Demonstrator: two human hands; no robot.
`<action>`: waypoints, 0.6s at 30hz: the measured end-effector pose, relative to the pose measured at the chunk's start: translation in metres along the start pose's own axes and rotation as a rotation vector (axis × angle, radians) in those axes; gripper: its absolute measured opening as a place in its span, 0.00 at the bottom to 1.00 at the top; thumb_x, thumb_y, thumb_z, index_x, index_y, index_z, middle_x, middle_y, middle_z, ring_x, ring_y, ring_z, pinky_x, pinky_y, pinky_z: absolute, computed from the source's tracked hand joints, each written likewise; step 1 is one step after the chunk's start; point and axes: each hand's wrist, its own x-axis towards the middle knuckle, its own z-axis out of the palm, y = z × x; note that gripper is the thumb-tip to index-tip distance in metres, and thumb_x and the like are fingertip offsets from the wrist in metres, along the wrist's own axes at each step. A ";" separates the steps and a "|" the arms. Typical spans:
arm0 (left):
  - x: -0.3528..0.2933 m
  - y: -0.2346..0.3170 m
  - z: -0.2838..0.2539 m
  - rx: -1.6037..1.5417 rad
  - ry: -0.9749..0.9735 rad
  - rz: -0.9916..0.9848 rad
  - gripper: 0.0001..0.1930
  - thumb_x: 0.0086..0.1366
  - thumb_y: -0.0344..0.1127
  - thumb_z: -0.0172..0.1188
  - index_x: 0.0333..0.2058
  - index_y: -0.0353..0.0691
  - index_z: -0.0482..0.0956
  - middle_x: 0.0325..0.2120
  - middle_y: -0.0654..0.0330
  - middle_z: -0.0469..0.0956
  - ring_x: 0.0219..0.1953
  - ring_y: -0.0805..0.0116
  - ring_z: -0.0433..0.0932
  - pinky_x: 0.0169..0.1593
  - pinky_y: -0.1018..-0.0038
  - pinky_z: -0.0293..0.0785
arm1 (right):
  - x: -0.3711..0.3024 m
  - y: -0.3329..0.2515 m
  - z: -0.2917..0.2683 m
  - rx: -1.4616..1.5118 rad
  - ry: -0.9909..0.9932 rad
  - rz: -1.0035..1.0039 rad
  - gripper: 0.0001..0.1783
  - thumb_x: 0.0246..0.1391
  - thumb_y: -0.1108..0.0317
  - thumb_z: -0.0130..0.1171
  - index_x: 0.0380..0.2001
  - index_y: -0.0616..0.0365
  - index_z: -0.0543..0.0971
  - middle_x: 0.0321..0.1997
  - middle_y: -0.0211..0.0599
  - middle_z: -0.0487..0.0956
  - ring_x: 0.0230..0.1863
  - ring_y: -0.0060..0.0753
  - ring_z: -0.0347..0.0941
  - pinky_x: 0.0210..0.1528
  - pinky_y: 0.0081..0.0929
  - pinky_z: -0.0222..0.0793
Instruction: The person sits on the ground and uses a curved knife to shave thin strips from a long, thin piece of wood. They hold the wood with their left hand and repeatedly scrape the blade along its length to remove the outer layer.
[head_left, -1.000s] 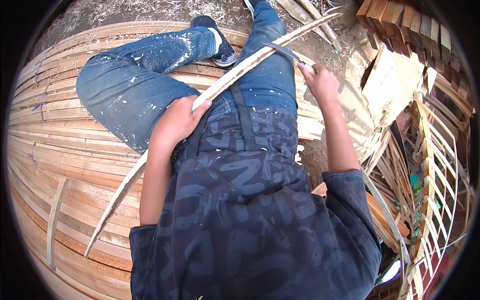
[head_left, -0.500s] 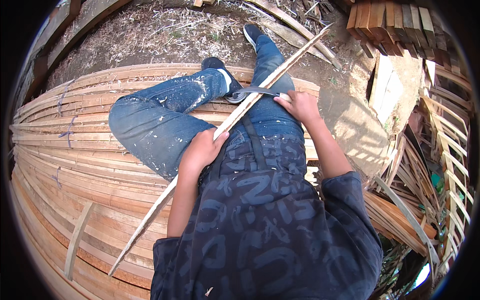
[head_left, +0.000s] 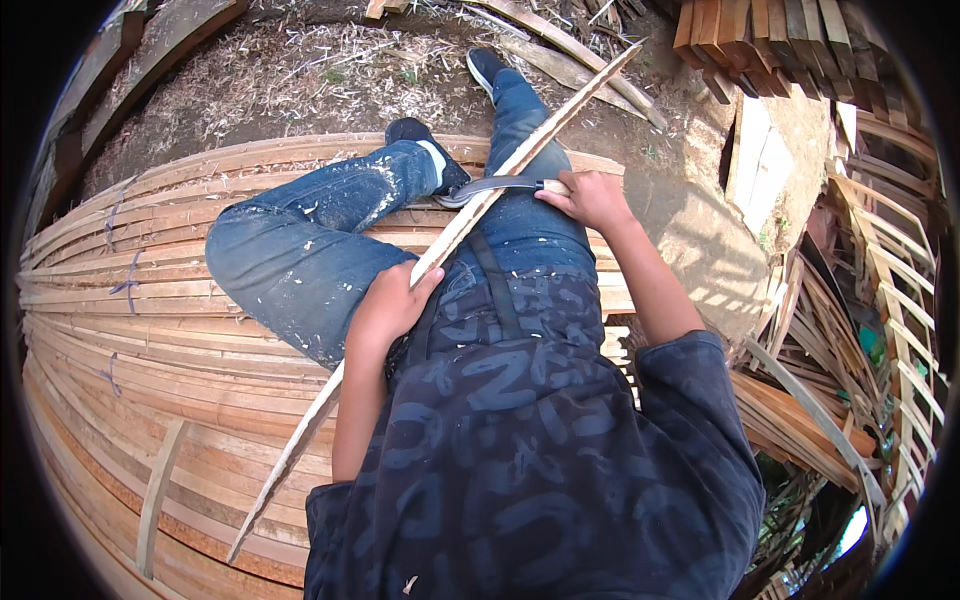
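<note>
"What fills the scene?"
"Stacked planks beneath a seated person."
"And the work?"
"A long wooden strip slants across the lap, a curved knife crossing it; the left hand clamps its fingers on the strip, the right hand wraps its around the knife's handle."

Ground: I saw brown earth, strewn with pale shavings toward the far side.
Light: bright daylight fell in striped patches on the right.
Planks: long and pale, they lay side by side across the left, bluish ties showing on some.
Timber stack: brown pieces sat at far right, ends showing.
Right edge: a slatted frame curved beside heaped thin strips.
Far left: heavy beams lay there.
</note>
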 end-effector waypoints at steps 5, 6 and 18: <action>-0.009 0.008 -0.004 0.051 -0.040 -0.050 0.23 0.65 0.49 0.53 0.32 0.27 0.76 0.26 0.35 0.75 0.34 0.37 0.75 0.38 0.57 0.71 | 0.008 0.102 0.009 -0.023 0.011 0.715 0.39 0.52 0.28 0.41 0.33 0.55 0.82 0.33 0.50 0.81 0.39 0.49 0.78 0.39 0.43 0.74; -0.012 0.010 -0.005 0.103 -0.061 -0.080 0.23 0.65 0.49 0.53 0.32 0.27 0.76 0.26 0.35 0.75 0.34 0.37 0.75 0.38 0.58 0.71 | 0.007 0.095 0.007 -0.027 0.006 0.669 0.39 0.52 0.28 0.42 0.32 0.56 0.82 0.32 0.50 0.81 0.39 0.50 0.78 0.39 0.43 0.74; -0.035 0.008 -0.014 -0.070 -0.023 0.048 0.21 0.65 0.47 0.54 0.34 0.28 0.76 0.27 0.37 0.75 0.34 0.38 0.74 0.37 0.59 0.70 | -0.011 0.125 -0.005 -0.039 0.246 0.653 0.36 0.55 0.31 0.41 0.31 0.55 0.80 0.25 0.50 0.80 0.32 0.52 0.78 0.34 0.44 0.73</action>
